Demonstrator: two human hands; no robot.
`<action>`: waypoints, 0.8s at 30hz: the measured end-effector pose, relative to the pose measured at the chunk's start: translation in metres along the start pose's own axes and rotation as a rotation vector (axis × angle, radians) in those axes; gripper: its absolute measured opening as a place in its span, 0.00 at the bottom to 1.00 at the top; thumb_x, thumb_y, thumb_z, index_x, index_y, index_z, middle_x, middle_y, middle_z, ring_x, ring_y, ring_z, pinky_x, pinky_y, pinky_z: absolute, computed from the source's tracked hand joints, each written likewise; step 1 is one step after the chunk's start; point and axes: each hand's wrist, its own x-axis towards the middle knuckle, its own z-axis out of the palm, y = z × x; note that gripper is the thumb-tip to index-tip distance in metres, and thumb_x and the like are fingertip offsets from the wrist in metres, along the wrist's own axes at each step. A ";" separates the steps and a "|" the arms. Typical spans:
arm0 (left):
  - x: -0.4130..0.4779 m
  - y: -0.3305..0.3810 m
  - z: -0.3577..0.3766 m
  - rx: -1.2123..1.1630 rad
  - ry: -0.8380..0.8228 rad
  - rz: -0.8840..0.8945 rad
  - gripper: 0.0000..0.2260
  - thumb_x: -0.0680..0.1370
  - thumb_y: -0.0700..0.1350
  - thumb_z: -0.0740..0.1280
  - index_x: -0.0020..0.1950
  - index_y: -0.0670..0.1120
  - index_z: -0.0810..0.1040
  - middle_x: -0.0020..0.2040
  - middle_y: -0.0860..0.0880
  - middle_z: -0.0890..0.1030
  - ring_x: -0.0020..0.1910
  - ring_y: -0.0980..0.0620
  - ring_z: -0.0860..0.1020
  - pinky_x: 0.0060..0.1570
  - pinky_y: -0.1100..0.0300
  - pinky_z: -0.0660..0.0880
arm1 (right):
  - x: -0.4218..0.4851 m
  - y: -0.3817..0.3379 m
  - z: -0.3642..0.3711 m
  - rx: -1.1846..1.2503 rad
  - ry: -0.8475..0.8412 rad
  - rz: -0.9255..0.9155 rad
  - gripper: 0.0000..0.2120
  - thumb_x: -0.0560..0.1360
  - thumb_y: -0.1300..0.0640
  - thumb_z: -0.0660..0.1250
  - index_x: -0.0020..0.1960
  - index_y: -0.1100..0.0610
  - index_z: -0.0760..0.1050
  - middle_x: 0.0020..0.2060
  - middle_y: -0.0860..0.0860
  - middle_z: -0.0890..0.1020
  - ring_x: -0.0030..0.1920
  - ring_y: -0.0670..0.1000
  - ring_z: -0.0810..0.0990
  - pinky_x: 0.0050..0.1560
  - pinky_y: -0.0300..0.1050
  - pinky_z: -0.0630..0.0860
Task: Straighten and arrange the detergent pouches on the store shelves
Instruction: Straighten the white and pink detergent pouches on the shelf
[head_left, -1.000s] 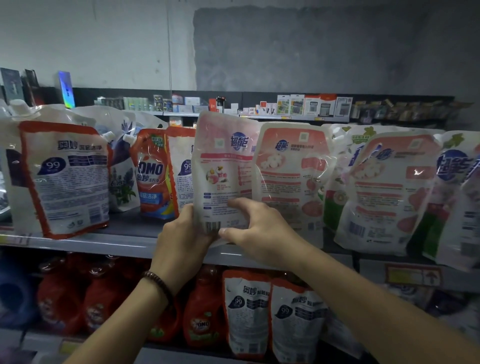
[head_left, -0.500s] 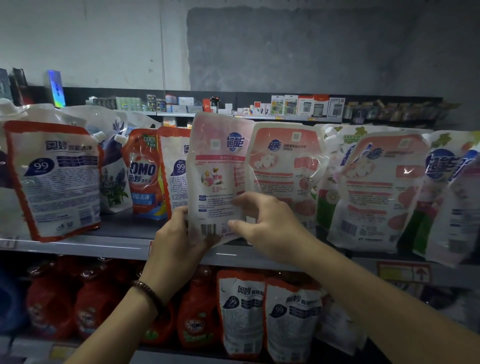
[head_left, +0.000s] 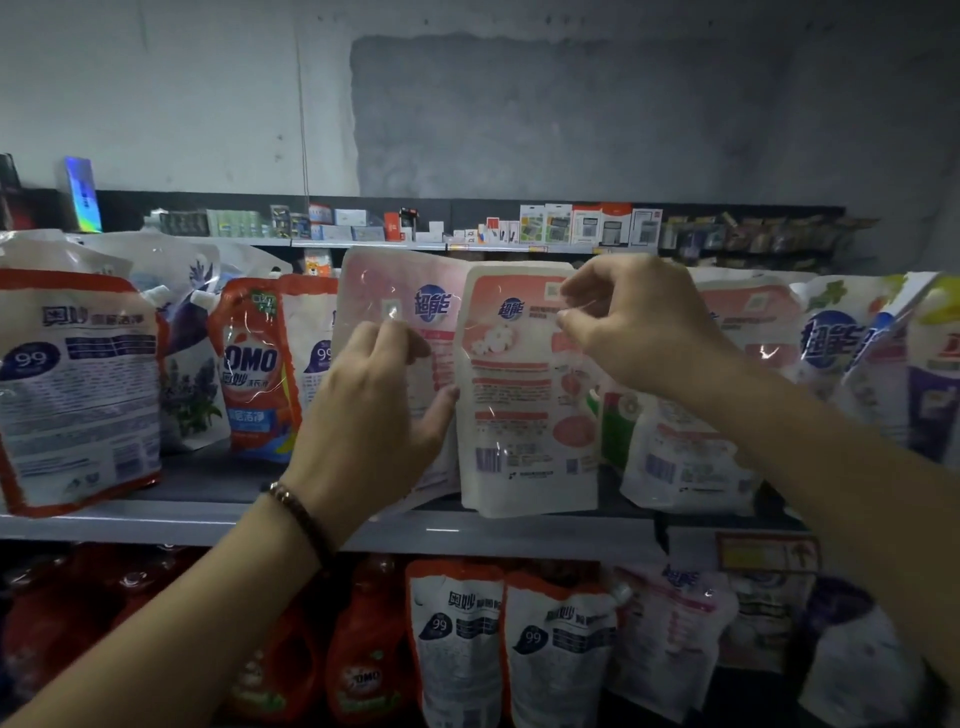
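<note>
A pale pink detergent pouch (head_left: 395, 291) stands upright on the grey middle shelf (head_left: 156, 519). My left hand (head_left: 379, 405) grips its middle, fingers curled over the front and thumb at its right edge. Beside it on the right stands a salmon-and-white pouch (head_left: 519, 426), overlapping the pink one's edge. My right hand (head_left: 639, 327) pinches this pouch near its top right corner. More pouches of the same brand (head_left: 696, 447) lean behind and to the right.
Left on the same shelf stand a big white-and-orange pouch (head_left: 78, 395), a lavender pouch (head_left: 192, 374) and an orange OMO pouch (head_left: 254, 364). The lower shelf holds red bottles (head_left: 363, 670) and white-orange pouches (head_left: 457, 644). Small boxes (head_left: 587, 228) line the top shelf.
Both hands have left the pink pouch's bottom edge and risen. The left now grips its middle; the right has shifted over to the top of the salmon pouch.
</note>
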 end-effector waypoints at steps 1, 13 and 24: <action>0.009 0.003 -0.001 0.004 -0.007 0.015 0.20 0.77 0.53 0.72 0.63 0.43 0.74 0.57 0.48 0.77 0.53 0.53 0.75 0.55 0.60 0.77 | 0.006 0.003 -0.004 -0.031 0.007 0.008 0.11 0.78 0.54 0.75 0.59 0.53 0.83 0.50 0.47 0.85 0.47 0.43 0.83 0.42 0.28 0.71; 0.088 0.017 0.004 0.026 -0.198 -0.150 0.28 0.79 0.57 0.73 0.74 0.49 0.69 0.61 0.49 0.82 0.52 0.48 0.83 0.51 0.47 0.85 | 0.043 0.009 -0.034 -0.079 -0.164 0.216 0.13 0.84 0.69 0.62 0.67 0.65 0.76 0.51 0.62 0.84 0.29 0.55 0.87 0.31 0.44 0.84; 0.097 0.030 0.019 -0.249 -0.301 -0.298 0.09 0.83 0.50 0.71 0.57 0.46 0.83 0.48 0.49 0.86 0.32 0.55 0.86 0.30 0.62 0.82 | 0.054 -0.003 -0.019 -0.288 -0.300 0.251 0.05 0.83 0.67 0.66 0.58 0.66 0.73 0.47 0.61 0.82 0.30 0.58 0.88 0.36 0.52 0.87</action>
